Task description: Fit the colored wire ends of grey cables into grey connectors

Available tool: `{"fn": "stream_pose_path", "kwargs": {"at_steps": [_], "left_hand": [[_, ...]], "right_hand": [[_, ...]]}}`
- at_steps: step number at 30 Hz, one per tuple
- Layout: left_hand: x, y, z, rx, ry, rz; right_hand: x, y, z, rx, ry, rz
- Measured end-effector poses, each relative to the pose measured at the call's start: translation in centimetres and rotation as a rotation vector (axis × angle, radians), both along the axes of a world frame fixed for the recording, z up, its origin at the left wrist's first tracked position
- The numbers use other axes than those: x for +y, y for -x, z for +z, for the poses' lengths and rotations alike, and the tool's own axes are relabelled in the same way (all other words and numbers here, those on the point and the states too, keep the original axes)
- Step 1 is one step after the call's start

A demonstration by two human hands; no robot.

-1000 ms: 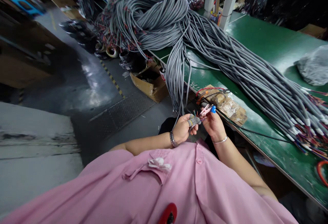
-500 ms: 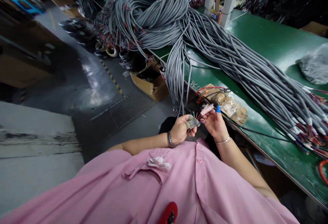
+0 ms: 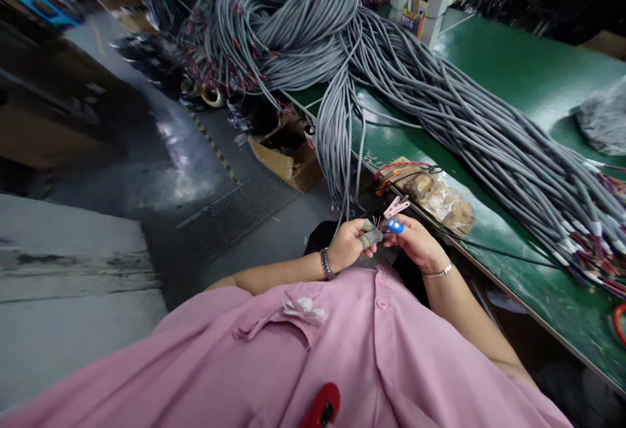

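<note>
Low in front of my pink shirt, my left hand (image 3: 350, 245) is closed around the end of a bunch of thin coloured wires (image 3: 376, 222). Grey ribbed covers wrap its thumb and forefinger. My right hand (image 3: 419, 243) meets it from the right, fingers pinched at the same wires, with a blue cover on the thumb. A pale pink clip (image 3: 395, 207), like a clothes peg, sticks up just beyond the right fingertips; whether that hand touches it I cannot tell. The wires' lower parts are hidden by my fingers.
A large bundle of grey cables (image 3: 440, 102) lies across the green bench (image 3: 503, 56), some hanging over its edge. A tape-wrapped block (image 3: 435, 203) sits near that edge. An open cardboard box (image 3: 278, 157) stands on the floor, and a plastic bag (image 3: 606, 118) lies right.
My right thumb has folded down leftward over the wires, where it stood raised before. The pink clip now appears at a different angle. My left hand stays nearly in place.
</note>
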State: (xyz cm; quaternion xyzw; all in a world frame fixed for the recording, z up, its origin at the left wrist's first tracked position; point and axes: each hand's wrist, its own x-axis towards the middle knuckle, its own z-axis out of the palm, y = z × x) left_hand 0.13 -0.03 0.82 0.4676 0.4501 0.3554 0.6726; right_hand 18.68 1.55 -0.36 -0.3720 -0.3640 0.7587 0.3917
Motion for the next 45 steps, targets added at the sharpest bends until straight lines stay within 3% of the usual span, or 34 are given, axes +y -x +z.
{"fn": "stream_pose_path", "kwargs": {"at_steps": [9,18,24,32,45], "left_hand": [[0.6,0.0,-0.2,0.036,0.081,-0.168],[0.7,0.0,0.3,-0.139,0.002,0.076],[1.8,-0.5,0.1,-0.206,0.037,0.094],[2.0,-1.0,0.1,-0.157,0.043,0.065],[2.1,-1.0,0.1,-0.097,0.072,-0.019]], "right_hand": [[0.0,0.7,0.3,-0.163,-0.086,-0.040],[1.1,0.5,-2.3,0.203,0.123,-0.272],[1.8,2.0,-1.3,0.254,0.139,-0.322],[1.4,2.3,0.6,0.089,0.040,-0.412],[1.2,2.1,0.6,0.165,0.008,-0.445]]}}
